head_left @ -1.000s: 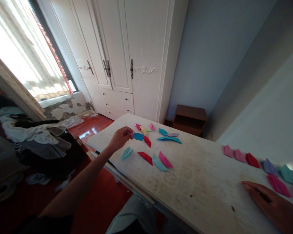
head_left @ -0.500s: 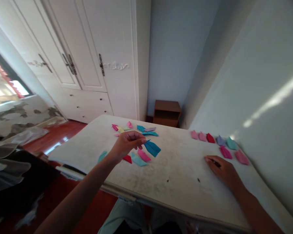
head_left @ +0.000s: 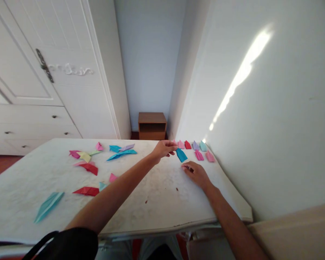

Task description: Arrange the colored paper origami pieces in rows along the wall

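Note:
My left hand (head_left: 165, 150) pinches one end of a piece of folded blue paper (head_left: 181, 155), held just above the far right part of the table. Below and to its right, my right hand (head_left: 196, 174) rests near the tabletop with fingers curled in; what they hold, if anything, is hidden. Just beyond the blue paper runs a row of folded papers, among them a red one (head_left: 187, 144), a lilac one (head_left: 195, 145) and a pale teal one (head_left: 203, 146). Nearer stand a magenta one (head_left: 199, 155) and a pink one (head_left: 209, 156).
More folded papers lie loose on the white table (head_left: 157, 213) at left, including a teal one (head_left: 49, 206), a red one (head_left: 86, 191) and a long blue one (head_left: 121, 155). A wall (head_left: 281, 119) borders the right side; a brown cabinet (head_left: 152, 117) stands behind.
My left hand has carried the blue paper rightward to the row, close to my right hand. The view has turned right. My right hand stays curled.

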A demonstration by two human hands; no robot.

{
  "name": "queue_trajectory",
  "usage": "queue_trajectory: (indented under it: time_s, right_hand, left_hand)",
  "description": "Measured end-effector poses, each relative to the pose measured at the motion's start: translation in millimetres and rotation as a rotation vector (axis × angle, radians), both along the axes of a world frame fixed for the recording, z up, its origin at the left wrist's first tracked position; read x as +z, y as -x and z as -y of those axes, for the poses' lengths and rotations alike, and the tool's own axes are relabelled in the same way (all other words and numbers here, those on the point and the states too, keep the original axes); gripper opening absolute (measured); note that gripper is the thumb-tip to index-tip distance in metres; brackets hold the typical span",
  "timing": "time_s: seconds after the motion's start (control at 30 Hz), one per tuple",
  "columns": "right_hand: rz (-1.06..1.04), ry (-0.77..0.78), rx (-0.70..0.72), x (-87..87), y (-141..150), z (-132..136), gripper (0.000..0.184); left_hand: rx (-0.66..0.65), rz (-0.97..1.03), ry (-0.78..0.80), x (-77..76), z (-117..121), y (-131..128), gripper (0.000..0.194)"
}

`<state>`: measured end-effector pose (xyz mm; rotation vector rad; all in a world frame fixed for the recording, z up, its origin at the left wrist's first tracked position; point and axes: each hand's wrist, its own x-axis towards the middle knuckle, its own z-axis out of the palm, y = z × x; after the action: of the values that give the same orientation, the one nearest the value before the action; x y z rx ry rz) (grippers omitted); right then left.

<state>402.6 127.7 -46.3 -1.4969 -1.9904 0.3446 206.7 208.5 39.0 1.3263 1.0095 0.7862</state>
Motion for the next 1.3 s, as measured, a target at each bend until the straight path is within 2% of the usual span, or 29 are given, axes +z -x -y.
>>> queue_trajectory:
  time_s: [0.1,0.23,0.4,0.57,0.77,0.9,1.0,1.13,1.3]
  right_hand:
    - [-0.022,-0.012,0.012,2.0,1,0,0.024]
    - [-0.019,-0.002,0.011,4.0,1,-1,0.022]
    - [-0.020,0.001,-0.001,3.3,-1,-4,0.020]
    - [-0.015,-0.021,-0.003,3.0,-1,-5,0.019]
    - [-0.019,-0.030,-0.016,1.2,-2,-7,0.019]
    - [-0.062,-0.024,-0.032,0.6,-2,-9,0.018]
    - [-0.105,-0.026,-0.040,1.4,-3,-10,0.016]
    - [-0.105,-0.045,-0.025,1.7,-5,-12,0.016]
    - [-0.116,-0.050,-0.031,-0.1,-8,-12,0.017]
  left_hand:
    - [0.010,-0.039,0.134,-8.6,-22,-37,0.013]
    - [0.039,-0.125,0.159,-24.9,-42,-72,0.015]
    - [0.035,-0.282,0.064,-38.2,-52,-98,0.016]
    - [-0.026,-0.443,-0.133,-44.9,-58,-111,0.013]
    - [-0.087,-0.542,-0.437,-47.9,-58,-110,0.020]
    - [-0.197,-0.565,-0.617,-51.4,-46,-101,0.029]
    - [-0.261,-0.559,-0.682,-55.7,-39,-93,0.035]
    - [-0.269,-0.537,-0.729,-57.1,-34,-81,0.031]
    - [-0.305,-0.513,-0.754,-44.3,-13,-54,0.024]
